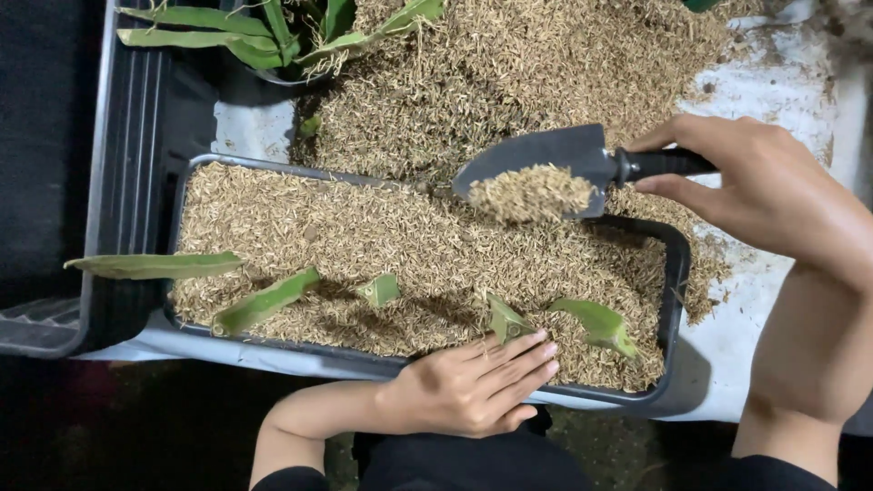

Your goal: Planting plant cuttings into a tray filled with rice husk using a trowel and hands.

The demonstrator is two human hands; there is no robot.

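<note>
One scoop of tan rice husks (530, 192) sits heaped on the grey blade of a hand trowel (546, 168), which hangs just above the far rim of a long black planter tray (671, 264), at about one o'clock from the tray's middle. The right hand (755, 186) comes in from three o'clock and is wrapped around the trowel's black handle, thumb on top and fingers curled beneath it. The blade points toward nine o'clock.

Below it, the tray is filled nearly to the brim with the same husks. Several green leaf cuttings (265, 302) stand stuck in the husk bed along the near side, tilted at different angles; one long leaf (153, 265) lies over the tray's rim at nine o'clock. The left hand (477, 386) lies flat and open on the near rim at six o'clock, fingers stretched out together, fingertips touching the husks right beside one cutting (506, 320). It holds nothing.

Beyond the tray, at twelve o'clock, a loose heap of husks (527, 73) spreads over a pale sheet (782, 82). More long green leaves (264, 32) lie at eleven o'clock in a dark pot.
</note>
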